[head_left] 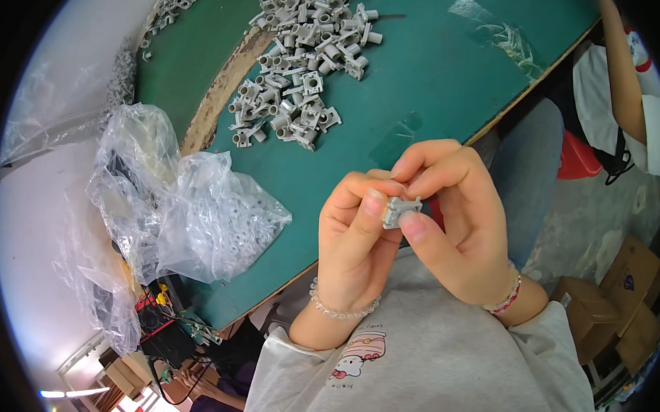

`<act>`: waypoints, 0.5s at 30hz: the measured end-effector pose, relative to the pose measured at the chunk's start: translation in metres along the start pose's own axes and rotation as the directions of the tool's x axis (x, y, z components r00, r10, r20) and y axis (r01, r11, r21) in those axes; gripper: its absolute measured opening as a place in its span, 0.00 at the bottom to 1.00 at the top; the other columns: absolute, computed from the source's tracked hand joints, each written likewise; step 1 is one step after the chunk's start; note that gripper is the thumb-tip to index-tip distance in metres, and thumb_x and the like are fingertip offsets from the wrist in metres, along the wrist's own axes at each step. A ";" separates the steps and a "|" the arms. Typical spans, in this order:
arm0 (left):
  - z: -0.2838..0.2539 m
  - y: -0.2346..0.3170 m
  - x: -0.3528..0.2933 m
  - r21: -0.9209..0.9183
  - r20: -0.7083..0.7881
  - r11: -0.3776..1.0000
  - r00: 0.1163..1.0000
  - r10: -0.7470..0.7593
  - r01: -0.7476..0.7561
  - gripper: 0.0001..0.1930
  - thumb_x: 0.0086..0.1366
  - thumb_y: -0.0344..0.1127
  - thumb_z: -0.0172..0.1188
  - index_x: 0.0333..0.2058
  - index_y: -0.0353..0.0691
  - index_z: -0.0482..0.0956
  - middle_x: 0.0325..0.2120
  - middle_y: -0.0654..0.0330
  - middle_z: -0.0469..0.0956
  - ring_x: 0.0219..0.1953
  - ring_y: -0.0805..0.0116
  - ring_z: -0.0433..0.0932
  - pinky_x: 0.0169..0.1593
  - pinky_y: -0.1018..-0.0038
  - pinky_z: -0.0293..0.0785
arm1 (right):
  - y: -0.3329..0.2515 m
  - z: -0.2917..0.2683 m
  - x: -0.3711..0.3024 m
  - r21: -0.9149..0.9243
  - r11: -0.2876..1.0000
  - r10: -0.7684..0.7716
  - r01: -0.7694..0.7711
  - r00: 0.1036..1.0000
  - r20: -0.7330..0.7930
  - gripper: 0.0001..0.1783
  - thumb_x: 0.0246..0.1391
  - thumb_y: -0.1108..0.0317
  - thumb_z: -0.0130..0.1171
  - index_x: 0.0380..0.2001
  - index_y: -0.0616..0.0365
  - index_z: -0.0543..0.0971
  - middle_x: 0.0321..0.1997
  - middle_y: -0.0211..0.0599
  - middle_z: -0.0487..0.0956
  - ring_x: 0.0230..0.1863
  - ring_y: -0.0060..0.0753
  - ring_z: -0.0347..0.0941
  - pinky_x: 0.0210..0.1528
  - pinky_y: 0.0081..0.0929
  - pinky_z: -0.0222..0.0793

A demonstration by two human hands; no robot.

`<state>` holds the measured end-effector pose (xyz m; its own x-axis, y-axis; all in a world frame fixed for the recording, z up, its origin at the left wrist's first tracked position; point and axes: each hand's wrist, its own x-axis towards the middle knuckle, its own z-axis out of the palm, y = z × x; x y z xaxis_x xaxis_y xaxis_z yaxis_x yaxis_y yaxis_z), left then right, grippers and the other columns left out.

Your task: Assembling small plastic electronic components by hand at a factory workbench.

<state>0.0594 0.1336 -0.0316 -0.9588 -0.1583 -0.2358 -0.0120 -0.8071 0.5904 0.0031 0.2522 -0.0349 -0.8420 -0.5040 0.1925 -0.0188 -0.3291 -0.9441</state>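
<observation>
Between my two hands, in front of my chest, is a small grey plastic part [401, 211] with a flat, squarish frame. My left hand [354, 240] pinches its left side with thumb and index finger. On the other side, my right hand [462, 212] grips it, thumb at the lower edge and fingers curled behind. The part's far side is hidden by my fingers. Beyond my hands, a heap of similar grey parts [306, 80], with short round tubes on square bases, lies on the green table [416, 77].
Clear plastic bags [219, 216] holding small parts sit at the table's left. Cables and tools [167, 309] lie by the near left corner. Cardboard boxes [606, 299] stand on the floor at right. Another person's arm [623, 71] shows at upper right, another person's hand [201, 384] at lower left.
</observation>
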 end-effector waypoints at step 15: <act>-0.011 0.004 0.002 0.057 0.007 0.998 1.000 -0.019 0.019 0.12 0.68 0.43 0.52 0.39 0.39 0.72 0.35 0.60 0.74 0.35 0.71 0.70 0.40 0.74 0.69 | 0.004 -0.003 0.005 -0.078 0.997 -0.019 0.026 0.996 0.086 0.14 0.50 0.79 0.46 0.43 0.61 0.68 0.53 0.49 0.65 0.48 0.28 0.62 0.55 0.31 0.59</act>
<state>0.0603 0.1240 -0.0386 -0.9602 -0.1389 -0.2422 -0.0464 -0.7761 0.6289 -0.0029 0.2501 -0.0386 -0.7920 -0.5644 0.2327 -0.0824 -0.2789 -0.9568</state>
